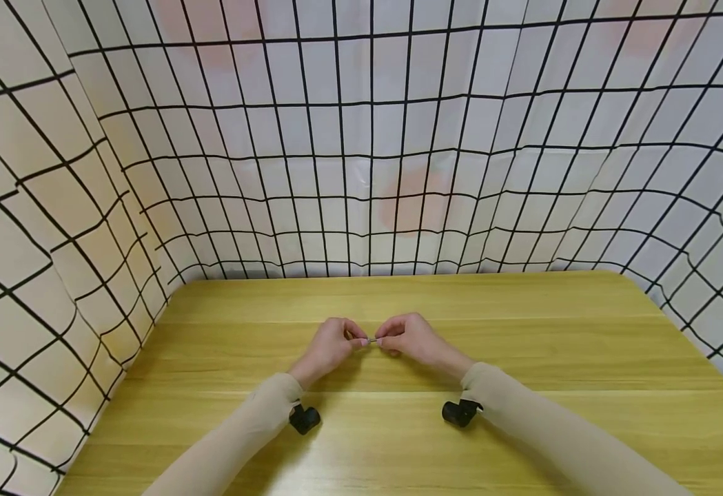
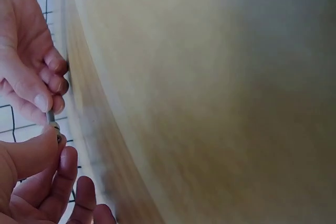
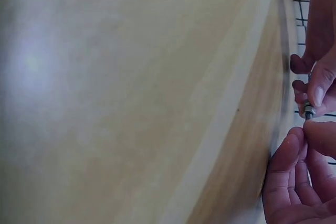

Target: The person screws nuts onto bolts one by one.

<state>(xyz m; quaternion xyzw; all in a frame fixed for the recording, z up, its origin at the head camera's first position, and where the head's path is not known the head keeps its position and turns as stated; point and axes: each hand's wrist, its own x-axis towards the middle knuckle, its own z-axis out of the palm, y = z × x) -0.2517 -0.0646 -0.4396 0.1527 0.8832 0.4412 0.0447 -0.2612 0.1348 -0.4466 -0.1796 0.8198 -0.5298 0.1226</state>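
Above the table, in the head view, my left hand point(image 1: 330, 346) and right hand point(image 1: 415, 340) meet fingertip to fingertip over a small metal bolt point(image 1: 372, 340). In the left wrist view, the right thumb and fingers pinch the bolt's grey shank point(image 2: 50, 116). A nut point(image 3: 308, 108) sits around the threaded part in the right wrist view, pinched by the left thumb and forefinger. Fingertips cover both ends of the bolt, so its head cannot be made out. The other fingers of both hands are loosely bent.
The wooden table point(image 1: 392, 441) spreads beneath both forearms. White sheeting with a black grid point(image 1: 361, 172) stands behind it and along both sides. Each beige sleeve carries a small black wrist camera point(image 1: 304, 418) close above the tabletop.
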